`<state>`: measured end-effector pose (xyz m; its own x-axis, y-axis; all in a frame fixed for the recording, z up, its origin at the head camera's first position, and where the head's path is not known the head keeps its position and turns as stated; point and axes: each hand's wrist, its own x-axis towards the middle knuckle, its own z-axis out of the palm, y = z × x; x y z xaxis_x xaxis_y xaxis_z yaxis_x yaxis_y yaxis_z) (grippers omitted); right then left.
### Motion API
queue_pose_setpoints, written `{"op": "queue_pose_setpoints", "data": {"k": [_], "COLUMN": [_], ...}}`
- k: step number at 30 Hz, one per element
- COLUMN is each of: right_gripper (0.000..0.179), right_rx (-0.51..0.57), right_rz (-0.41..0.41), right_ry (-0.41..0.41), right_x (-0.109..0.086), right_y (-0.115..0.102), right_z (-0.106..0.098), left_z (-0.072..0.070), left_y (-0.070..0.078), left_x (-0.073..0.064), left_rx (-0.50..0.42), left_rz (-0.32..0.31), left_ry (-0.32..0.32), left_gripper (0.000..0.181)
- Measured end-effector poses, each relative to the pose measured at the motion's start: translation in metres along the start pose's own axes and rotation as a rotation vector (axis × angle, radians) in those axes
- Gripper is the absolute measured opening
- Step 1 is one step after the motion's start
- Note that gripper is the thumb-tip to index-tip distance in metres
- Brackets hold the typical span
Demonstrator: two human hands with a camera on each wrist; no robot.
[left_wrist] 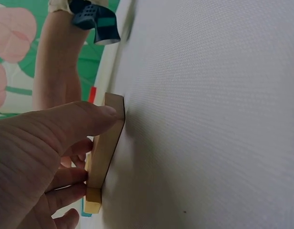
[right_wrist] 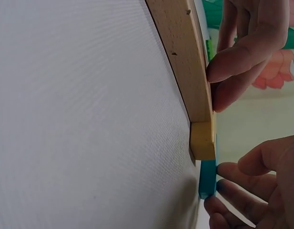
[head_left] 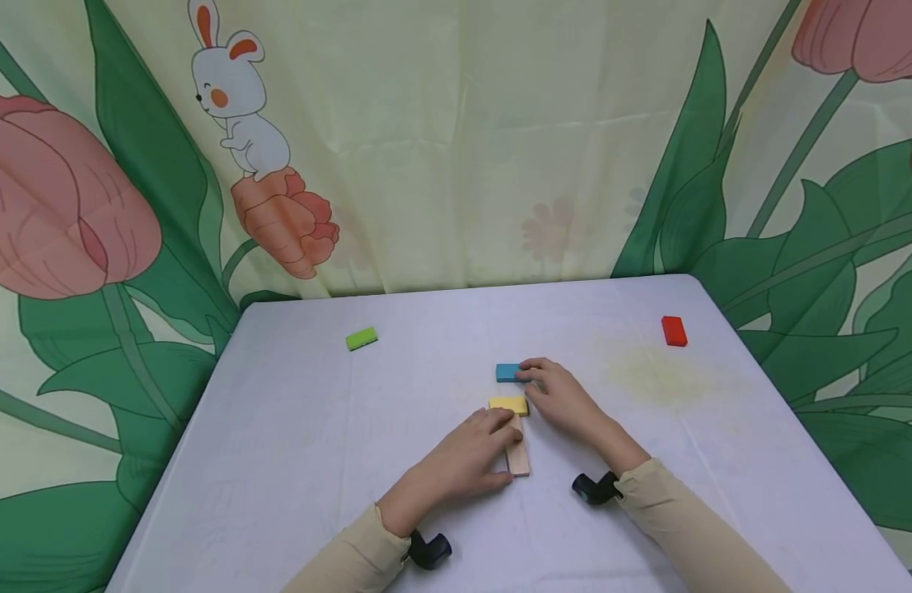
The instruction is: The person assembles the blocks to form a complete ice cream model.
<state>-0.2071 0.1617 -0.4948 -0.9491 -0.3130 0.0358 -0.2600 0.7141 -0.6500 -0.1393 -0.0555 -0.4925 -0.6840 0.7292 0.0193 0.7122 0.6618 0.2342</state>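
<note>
My left hand (head_left: pixel 466 453) grips a plain wooden block (head_left: pixel 518 457), thumb near its near end and fingers bent over its top. The block lies lengthwise on the cloth. Against its far end sits a yellow block (head_left: pixel 509 404), set crosswise; the two look touching in the right wrist view. A blue block (head_left: pixel 507 373) lies just beyond the yellow one. My right hand (head_left: pixel 567 403) touches the blue block's right end with loosely bent fingertips, and its thumb (right_wrist: pixel 254 160) stands apart from it in the right wrist view. My left fingers hide part of the wooden block.
A green block (head_left: pixel 362 338) lies at the back left of the white-covered table (head_left: pixel 278 461), and a red block (head_left: pixel 674 331) at the back right. Behind the table's far edge hangs a printed curtain (head_left: pixel 456 148). A black camera mount (head_left: pixel 430 550) sticks out at the left wrist.
</note>
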Motion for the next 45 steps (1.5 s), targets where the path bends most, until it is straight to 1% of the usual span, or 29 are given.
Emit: {"op": "queue_pose_setpoints", "data": {"k": [4, 8, 11, 13, 14, 17, 19, 20, 22, 24, 26, 28, 30, 33, 36, 38, 40, 42, 45], "right_gripper": [0.036, 0.035, 0.036, 0.036, 0.036, 0.035, 0.035, 0.036, 0.038, 0.041, 0.045, 0.048, 0.052, 0.056, 0.059, 0.059, 0.059, 0.061, 0.062], "right_rx": [0.0, 0.0, 0.011, 0.026, 0.033, 0.076, 0.129, 0.155, 0.237, 0.355, 0.492, 0.649, 0.778, 0.895, 0.946, 0.955, 0.958, 0.958, 0.957], "right_rz": [0.002, 0.0, -0.012, -0.024, -0.032, -0.033, -0.004, 0.023, 0.103, 0.18, 0.263, 0.333, 0.378, 0.407, 0.397, 0.385, 0.373, 0.365, 0.355], "right_ry": [-0.01, -0.018, -0.031, -0.036, -0.036, -0.015, 0.01, 0.023, 0.04, 0.035, 0.005, -0.035, -0.07, -0.098, -0.111, -0.122, -0.135, -0.143, -0.146], "right_x": [0.0, -0.001, -0.002, -0.002, -0.002, -0.003, -0.003, -0.003, -0.002, 0.0, 0.003, 0.005, 0.005, 0.005, 0.004, 0.004, 0.003, 0.003, 0.002], "right_y": [-0.001, -0.003, -0.002, -0.001, -0.001, 0.002, 0.004, 0.004, 0.004, 0.005, 0.007, 0.008, 0.01, 0.01, 0.01, 0.011, 0.011, 0.011, 0.011], "right_z": [0.001, 0.001, 0.001, 0.001, 0.001, 0.0, -0.001, -0.002, -0.004, -0.007, -0.009, -0.011, -0.011, -0.012, -0.012, -0.011, -0.01, -0.009, -0.009], "left_z": [-0.001, -0.002, -0.003, -0.003, -0.003, -0.004, -0.006, -0.007, -0.01, -0.011, -0.012, -0.011, -0.01, -0.007, -0.004, -0.003, -0.002, -0.001, 0.0], "left_y": [0.0, 0.0, -0.002, -0.003, -0.004, -0.007, -0.009, -0.011, -0.015, -0.021, -0.027, -0.032, -0.035, -0.039, -0.041, -0.041, -0.041, -0.041, -0.041], "left_x": [0.0, -0.001, 0.0, 0.0, 0.001, 0.006, 0.01, 0.012, 0.017, 0.021, 0.025, 0.027, 0.029, 0.031, 0.033, 0.033, 0.034, 0.035, 0.035], "left_rx": [-0.018, -0.026, -0.071, -0.162, -0.235, -0.5, -0.688, -0.776, -0.908, -1.007, -1.1, -1.164, -1.226, -1.315, -1.411, -1.457, -1.484, -1.491, -1.496], "left_rz": [-0.007, 0.001, 0.005, -0.008, -0.022, -0.104, -0.181, -0.221, -0.312, -0.396, -0.455, -0.487, -0.484, -0.472, -0.474, -0.481, -0.495, -0.507, -0.509], "left_ry": [-0.006, 0.004, 0.025, 0.029, 0.029, 0.04, 0.073, 0.099, 0.146, 0.186, 0.21, 0.219, 0.224, 0.216, 0.211, 0.209, 0.211, 0.212, 0.215], "left_gripper": [0.053, 0.052, 0.054, 0.059, 0.062, 0.069, 0.068, 0.067, 0.067, 0.065, 0.065, 0.064, 0.063, 0.065, 0.065, 0.065, 0.064, 0.064, 0.064]}}
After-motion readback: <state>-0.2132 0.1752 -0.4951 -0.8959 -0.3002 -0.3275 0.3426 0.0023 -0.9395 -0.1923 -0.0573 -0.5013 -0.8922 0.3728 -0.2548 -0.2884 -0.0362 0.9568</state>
